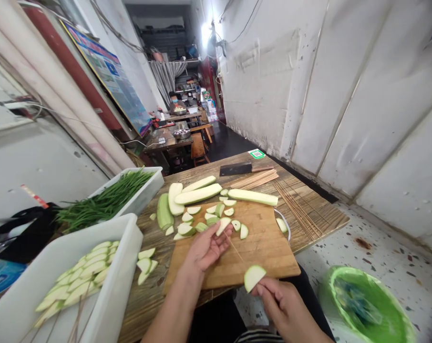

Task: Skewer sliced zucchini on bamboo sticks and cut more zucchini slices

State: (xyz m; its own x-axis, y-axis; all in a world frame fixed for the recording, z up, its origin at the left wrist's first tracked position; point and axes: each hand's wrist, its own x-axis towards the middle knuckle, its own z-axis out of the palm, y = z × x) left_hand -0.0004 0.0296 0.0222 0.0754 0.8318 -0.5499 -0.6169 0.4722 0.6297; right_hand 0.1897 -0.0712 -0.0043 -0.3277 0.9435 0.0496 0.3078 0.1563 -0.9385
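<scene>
My left hand (pixel 207 247) rests on the wooden cutting board (pixel 262 247) and pinches a pale green zucchini slice (pixel 223 226) at its fingertips. My right hand (pixel 283 305), below the board's near edge, grips a thin bamboo skewer (pixel 236 251) with a zucchini slice (pixel 253 277) threaded on it. The skewer's tip points up toward my left hand. Several more slices (pixel 201 221) lie on the board's far left. Long zucchini strips (pixel 198 194) lie beyond them on the table.
A white tray (pixel 123 267) of skewered zucchini slices sits at the near left, and a white tray of green chives (pixel 108 202) behind it. A cleaver (pixel 242 168) and loose bamboo skewers (pixel 291 200) lie at the table's far side. A green-lined bin (pixel 369 305) stands on the floor at right.
</scene>
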